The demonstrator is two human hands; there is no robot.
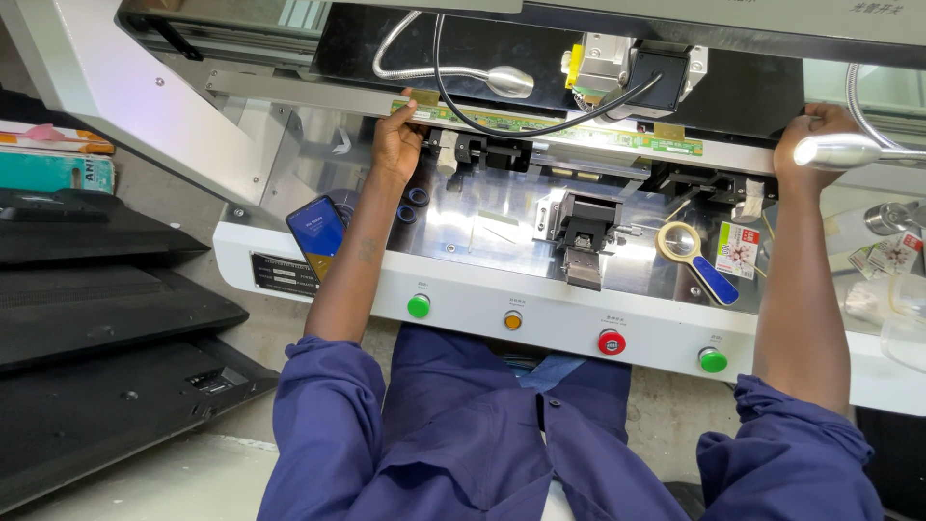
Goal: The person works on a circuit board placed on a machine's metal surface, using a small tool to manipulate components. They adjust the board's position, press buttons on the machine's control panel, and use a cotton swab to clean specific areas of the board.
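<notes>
- Left hand: upper centre-left of the frame, arm stretched up over the machine bed; fingers pinched on the left end of the long green circuit strip, thumb on top.
- Right hand: upper right of the frame, at the strip's far right end; fingers curled over the ledge there. A lamp head covers part of it, so I cannot tell whether it truly clasps the strip or only rests against it.
- Green circuit strip: thin, narrow, lying level along the machine's upper ledge, running from one hand across to the other, just below the black head unit.
- Gooseneck lamps: one silver head upper centre, just above the strip; a second at the right edge, in front of the right hand.
- Black cable: loops down from the head unit across the strip.
- Polished metal bed: centre of the frame, with a black clamp block in the middle.
- Magnifying glass, blue handle: lies on the bed, centre-right.
- Phone, screen lit blue: leans at the bed's left edge, beside the left forearm.
- White front panel: two green buttons, one orange, one red, in a row.
- Dark flat panels: stacked at the left of the frame.
- Blue work coat sleeves: lower frame.
</notes>
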